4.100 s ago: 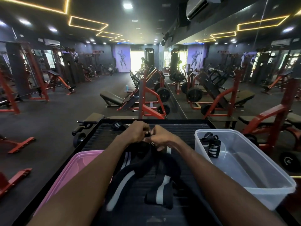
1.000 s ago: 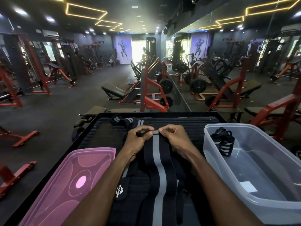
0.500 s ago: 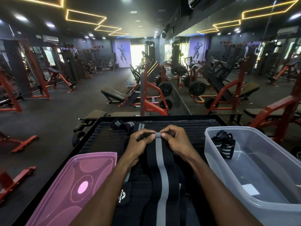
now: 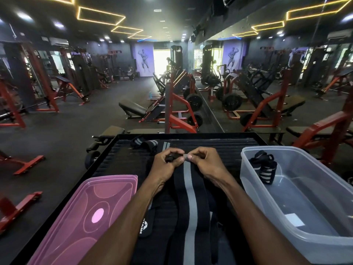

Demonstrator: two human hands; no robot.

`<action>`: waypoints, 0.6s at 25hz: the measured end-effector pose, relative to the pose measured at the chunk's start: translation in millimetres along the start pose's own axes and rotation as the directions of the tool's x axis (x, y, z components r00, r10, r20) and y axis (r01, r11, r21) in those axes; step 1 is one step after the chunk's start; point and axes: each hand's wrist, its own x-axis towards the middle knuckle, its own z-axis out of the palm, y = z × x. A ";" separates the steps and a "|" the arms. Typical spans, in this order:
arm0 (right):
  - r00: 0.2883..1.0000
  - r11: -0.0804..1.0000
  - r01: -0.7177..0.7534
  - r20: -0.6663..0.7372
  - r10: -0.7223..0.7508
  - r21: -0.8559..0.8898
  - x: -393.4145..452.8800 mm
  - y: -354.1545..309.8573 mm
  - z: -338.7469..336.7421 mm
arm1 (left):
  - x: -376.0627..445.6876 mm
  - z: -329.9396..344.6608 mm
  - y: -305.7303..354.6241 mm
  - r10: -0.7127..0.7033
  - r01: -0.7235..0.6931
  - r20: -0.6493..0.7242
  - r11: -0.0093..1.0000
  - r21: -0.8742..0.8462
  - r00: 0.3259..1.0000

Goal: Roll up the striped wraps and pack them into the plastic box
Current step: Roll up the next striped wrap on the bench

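A long black wrap with a grey centre stripe lies flat on the black ribbed platform, running toward me. My left hand and my right hand pinch its far end, which is curled into a small tight roll between my fingers. The clear plastic box stands at the right with a rolled striped wrap in its far corner. Another striped wrap lies loose at the platform's far edge. More dark wraps lie under my forearms.
A pink plastic lid lies on the platform at the left. Beyond the platform stand red gym machines, benches and weight plates on a dark floor. A mirror wall runs along the right.
The wrap, bunched a few seconds ago, now lies flat and straight. Over the last second my fingers have kept curling its far end into a small roll.
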 end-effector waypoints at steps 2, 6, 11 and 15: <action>0.999 0.999 0.034 -0.017 -0.034 -0.010 2.2 2.2 -2.0 | -1.1 0.0 0.1 -0.037 0.038 0.029 0.999 -0.035 0.999; 0.999 0.999 0.035 0.009 -0.036 0.038 2.2 3.9 -2.3 | -1.1 -0.2 0.3 0.017 -0.016 -0.023 1.000 0.024 1.000; 0.997 0.995 0.051 0.056 -0.056 0.089 -1.1 2.0 -2.6 | 0.6 0.7 0.3 0.069 -0.067 -0.041 0.997 0.042 0.997; 0.999 0.990 0.039 0.026 -0.042 0.133 -2.2 -0.2 -2.2 | 0.4 2.5 1.0 -0.001 -0.002 -0.047 0.998 -0.061 0.999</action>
